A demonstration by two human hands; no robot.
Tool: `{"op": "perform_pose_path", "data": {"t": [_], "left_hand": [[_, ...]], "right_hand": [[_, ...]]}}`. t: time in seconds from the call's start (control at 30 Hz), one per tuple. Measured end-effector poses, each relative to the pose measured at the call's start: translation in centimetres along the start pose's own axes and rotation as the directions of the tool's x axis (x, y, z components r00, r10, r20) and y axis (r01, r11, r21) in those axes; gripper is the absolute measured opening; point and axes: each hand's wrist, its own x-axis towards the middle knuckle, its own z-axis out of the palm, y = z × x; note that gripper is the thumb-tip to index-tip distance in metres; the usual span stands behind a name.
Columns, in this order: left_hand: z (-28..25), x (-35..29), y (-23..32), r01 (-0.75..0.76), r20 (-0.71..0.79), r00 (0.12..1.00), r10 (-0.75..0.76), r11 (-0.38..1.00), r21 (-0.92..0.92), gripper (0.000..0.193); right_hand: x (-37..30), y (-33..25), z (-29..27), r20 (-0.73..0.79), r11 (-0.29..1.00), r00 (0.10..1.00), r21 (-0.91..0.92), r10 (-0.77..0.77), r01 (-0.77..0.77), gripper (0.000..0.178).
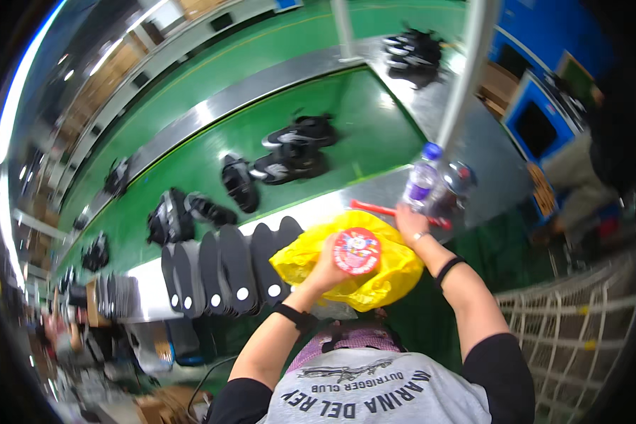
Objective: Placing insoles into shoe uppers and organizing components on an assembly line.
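My left hand (323, 272) is closed around a round tub with a red printed lid (357, 251), held lid up over a crumpled yellow plastic bag (392, 272). The bag spreads beneath the tub and out to both sides. My right hand (410, 223) is closed at the bag's far right edge; its fingertips are partly hidden. Right by it, a red stick-like tool (373, 208) lies on the metal table edge, passing behind the hand. Just beyond stands a clear bottle with a purple label and blue cap (422, 177), beside a larger clear bottle (453, 187).
Dark insoles (233, 272) stand in a row left of the bag. Black shoes (289, 159) sit on the green belt (360, 106) ahead. A white post (468, 78) rises at the right, and a rope net (572, 332) hangs below. Another person's leg (579, 177) shows far right.
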Motion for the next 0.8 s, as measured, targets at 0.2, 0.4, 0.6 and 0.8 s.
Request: {"op": "perform_pose_path", "data": {"t": [0.2,0.4,0.6,0.8], "left_hand": [[-0.6,-1.4,1.9,-0.032,-0.118,0.988,0.101,0.875,0.483,0.064],[-4.9,-3.9,8.3,-0.065,-0.311,0.750,0.584,0.533,0.844,0.046],[-7.8,-3.6,6.8,0.331,-0.455,0.880,0.133,0.514,0.791,0.083],[-6.7,-3.0,6.7,0.089,-0.148,0.985,0.091,0.469,0.879,0.045]], "right_hand": [[0.4,0.7,-0.6,0.217,0.999,0.976,-0.045,0.026,-0.016,0.017],[-1.5,0.2,-10.3,-0.280,0.968,0.958,0.252,0.054,0.019,0.018],[-8.2,-6.1,-20.0,-0.548,0.429,0.828,0.723,-0.119,0.541,0.010],[-10.2,-9.0,-16.0,-0.391,0.586,0.772,0.504,-0.501,0.635,0.012]]}}
